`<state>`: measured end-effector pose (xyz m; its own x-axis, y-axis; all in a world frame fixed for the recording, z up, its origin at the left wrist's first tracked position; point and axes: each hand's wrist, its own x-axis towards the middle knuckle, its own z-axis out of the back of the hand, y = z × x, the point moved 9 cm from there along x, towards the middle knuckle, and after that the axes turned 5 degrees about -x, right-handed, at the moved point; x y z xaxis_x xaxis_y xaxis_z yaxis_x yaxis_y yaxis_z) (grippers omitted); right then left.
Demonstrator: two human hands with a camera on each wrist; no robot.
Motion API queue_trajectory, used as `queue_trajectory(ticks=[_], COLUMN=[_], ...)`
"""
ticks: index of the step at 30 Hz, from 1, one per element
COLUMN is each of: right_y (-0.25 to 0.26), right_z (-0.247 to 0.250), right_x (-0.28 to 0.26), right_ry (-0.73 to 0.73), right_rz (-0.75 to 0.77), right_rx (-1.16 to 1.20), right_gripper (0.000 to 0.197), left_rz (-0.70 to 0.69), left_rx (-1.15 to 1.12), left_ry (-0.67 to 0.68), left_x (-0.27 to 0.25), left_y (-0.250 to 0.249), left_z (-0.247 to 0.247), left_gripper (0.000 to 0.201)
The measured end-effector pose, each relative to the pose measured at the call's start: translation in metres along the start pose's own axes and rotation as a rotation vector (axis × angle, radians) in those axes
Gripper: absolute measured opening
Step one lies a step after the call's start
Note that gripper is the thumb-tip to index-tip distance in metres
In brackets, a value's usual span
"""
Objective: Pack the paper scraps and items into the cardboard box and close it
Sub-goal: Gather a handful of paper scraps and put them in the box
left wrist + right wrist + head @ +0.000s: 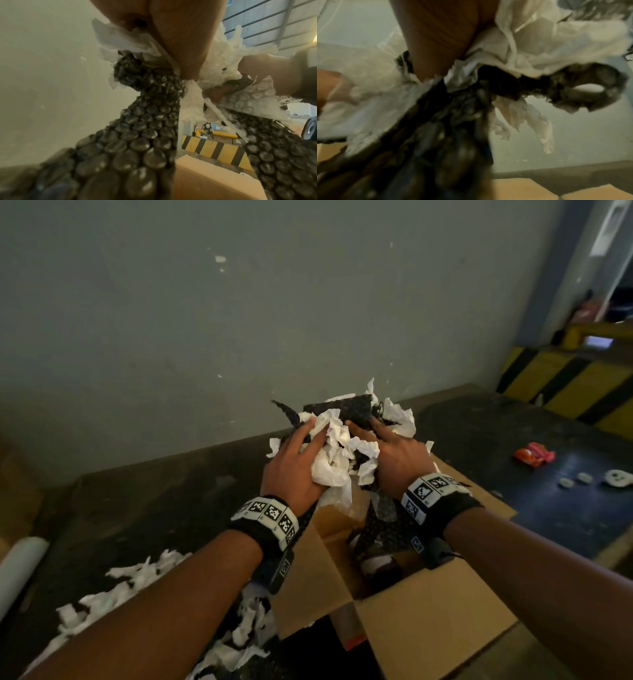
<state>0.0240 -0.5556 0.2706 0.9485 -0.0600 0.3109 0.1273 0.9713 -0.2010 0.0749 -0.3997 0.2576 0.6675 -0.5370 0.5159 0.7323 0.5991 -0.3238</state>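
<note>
Between my two hands I hold a bundle of crumpled white paper scraps [334, 463] mixed with black bubble wrap [356, 409], lifted over the open cardboard box [428, 628]. My left hand [294, 463] grips its left side, thumb [185, 40] pressed into the paper. On the other side my right hand [394, 453] clasps it, fingers curled under. A strip of bubble wrap [145, 128] dangles toward the box [205, 175]. In the blurred right wrist view, the palm [440, 40] lies against paper and dark wrap [436, 135]. More wrap lies inside the box.
A pile of white scraps [113, 590] lies on the dark floor at the left, beside a white roll [20, 563]. A red item [534, 455] and small white pieces [616, 477] lie at the right. A yellow-black striped barrier [565, 385] stands behind; a grey wall is ahead.
</note>
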Motion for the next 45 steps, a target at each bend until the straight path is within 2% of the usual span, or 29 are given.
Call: queue_trajectory(ticks=[7,12,16,19,21,25,29,37,39,43,45], right_y=[-0.082,-0.093,-0.085,-0.077,-0.075,-0.075,-0.082,-0.070,-0.071,-0.071,-0.070], right_z=[-0.097,-0.174,-0.232,-0.259,-0.264,-0.258,-0.260,-0.316,-0.334,-0.369,-0.387], right_x=[0.023,0.029,0.028,0.023,0.021,0.026,0.036,0.019,0.014,0.002,-0.005], right_ry=[0.193,0.372,0.502,0.584,0.632,0.673,0.687,0.987,1.030,1.122,1.177], right_rz=[0.110,0.239,0.298,0.337,0.355,0.406,0.386,0.343,0.341,0.326,0.340], right_rx=[-0.020,-0.027,-0.021,-0.009,0.012,0.004,0.009,0.072,0.059,0.093,0.134], right_gripper=[0.101,0.119,0.130,0.139,0.144,0.150,0.155,0.164,0.162,0.139,0.140], left_rz=[0.200,0.300,0.450,0.492,0.490,0.529,0.521,0.472,0.496,0.585,0.636], left_rx=[-0.019,0.035,0.051,0.053,0.069,0.077,0.095,0.064,0.060,0.064,0.021], left_ry=[0.222,0.395,0.607,0.736,0.771,0.833,0.893,1.101,1.139,1.190,1.208], left_x=[0.039,0.034,0.010,-0.001,-0.002,0.003,0.009,-0.004,-0.014,-0.044,-0.059], left_y=[-0.018,-0.006,0.017,0.027,0.031,0.035,0.034,0.023,0.026,0.041,0.050], left_z=[-0.131,-0.206,-0.256,-0.273,-0.274,-0.268,-0.270,-0.327,-0.350,-0.387,-0.401], left_gripper=[0.099,0.107,0.134,0.151,0.157,0.159,0.159,0.166,0.171,0.177,0.179])
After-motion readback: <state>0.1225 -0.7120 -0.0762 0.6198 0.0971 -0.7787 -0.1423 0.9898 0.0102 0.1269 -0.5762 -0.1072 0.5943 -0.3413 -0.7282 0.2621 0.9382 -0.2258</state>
